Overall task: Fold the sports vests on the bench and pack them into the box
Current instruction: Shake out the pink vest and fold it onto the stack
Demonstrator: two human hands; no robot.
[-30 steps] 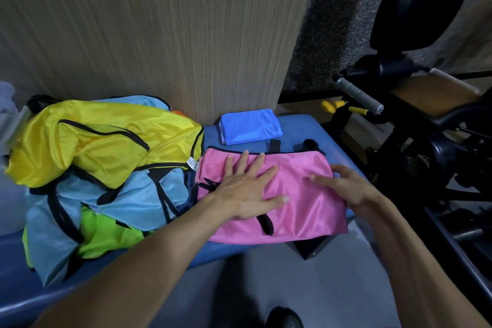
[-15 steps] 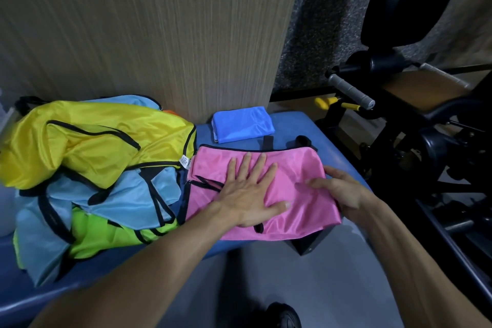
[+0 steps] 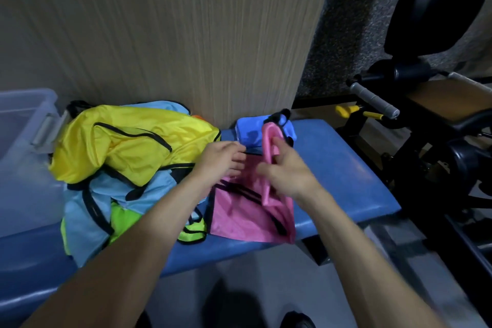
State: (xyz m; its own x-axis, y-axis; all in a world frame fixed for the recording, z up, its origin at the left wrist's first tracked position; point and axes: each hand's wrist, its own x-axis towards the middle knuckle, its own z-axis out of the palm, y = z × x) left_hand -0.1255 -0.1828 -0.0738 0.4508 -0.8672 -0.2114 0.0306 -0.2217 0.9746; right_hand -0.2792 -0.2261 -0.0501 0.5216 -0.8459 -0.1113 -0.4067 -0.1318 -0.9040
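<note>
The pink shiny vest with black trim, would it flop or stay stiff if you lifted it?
Probably floppy: the pink shiny vest with black trim bends over where the right hand lifts its edge. It likely feels light, since a few fingers raise it. Its sheen suggests that it may slide on the blue padded bench.

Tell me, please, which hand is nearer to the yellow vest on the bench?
The left hand: it hovers just beside the yellow vest. The right hand is farther off, gripping the pink vest.

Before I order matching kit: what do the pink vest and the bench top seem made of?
Pink vest: thin, slightly glossy synthetic, probably polyester; it drapes limply, with black binding at the edges. Bench top: smooth blue padded covering, likely vinyl; it shows soft sheen and rounded edges.
</note>
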